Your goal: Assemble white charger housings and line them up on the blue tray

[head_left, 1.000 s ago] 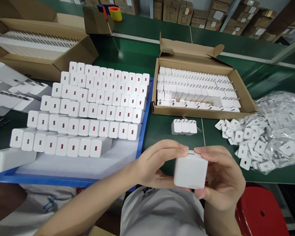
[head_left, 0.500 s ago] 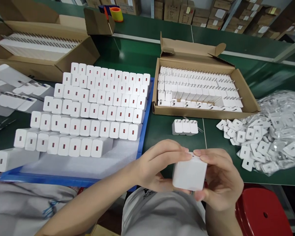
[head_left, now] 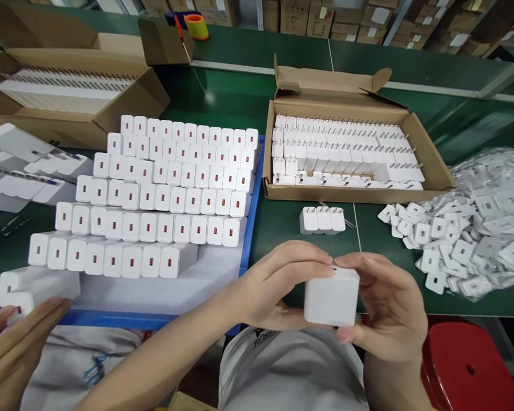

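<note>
At the near edge of the green table (head_left: pixel 278 220), the left hand (head_left: pixel 278 279) and right hand (head_left: pixel 385 302) face each other, fingers arched above, thumbs below, both closed on a white charger (head_left: pixel 332 299) (smooth, boxy, round-cornered). Beyond it stand three chargers with metal prongs (head_left: pixel 322 222) and a cardboard box (head_left: pixel 351 194); rightward, a crinkled clear bag (head_left: pixel 492 171).

Even light leaves faint glare on the green table (head_left: pixel 231 94); edges look stretched.

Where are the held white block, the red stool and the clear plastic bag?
White block (head_left: pixel 331 298): head view, its broad face.
Red stool (head_left: pixel 462 358): head view, its seat.
Clear plastic bag (head_left: pixel 502 165): head view, its upper film.
</note>
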Available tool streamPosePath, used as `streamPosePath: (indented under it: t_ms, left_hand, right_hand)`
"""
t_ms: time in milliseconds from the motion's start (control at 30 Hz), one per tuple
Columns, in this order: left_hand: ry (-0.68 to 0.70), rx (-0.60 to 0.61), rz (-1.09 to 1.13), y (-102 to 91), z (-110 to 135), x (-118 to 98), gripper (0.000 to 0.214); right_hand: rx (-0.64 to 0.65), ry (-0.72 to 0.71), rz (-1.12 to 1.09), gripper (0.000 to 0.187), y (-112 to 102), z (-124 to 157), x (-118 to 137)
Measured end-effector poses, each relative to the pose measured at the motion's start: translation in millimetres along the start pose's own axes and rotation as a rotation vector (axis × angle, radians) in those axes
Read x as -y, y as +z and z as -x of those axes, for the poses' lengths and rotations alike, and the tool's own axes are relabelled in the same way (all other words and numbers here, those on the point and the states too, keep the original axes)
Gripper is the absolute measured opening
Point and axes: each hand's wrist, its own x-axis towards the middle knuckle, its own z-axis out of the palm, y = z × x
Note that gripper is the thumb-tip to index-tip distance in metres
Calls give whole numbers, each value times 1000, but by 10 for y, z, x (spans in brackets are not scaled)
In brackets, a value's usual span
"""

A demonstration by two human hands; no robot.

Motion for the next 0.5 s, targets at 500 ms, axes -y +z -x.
streamPosePath:
  t_ms: [500]
  left_hand:
    - [16,-51,-34,45,-13,-82,51]
  right_hand:
    - [-37,-47,266,57,40,91,16]
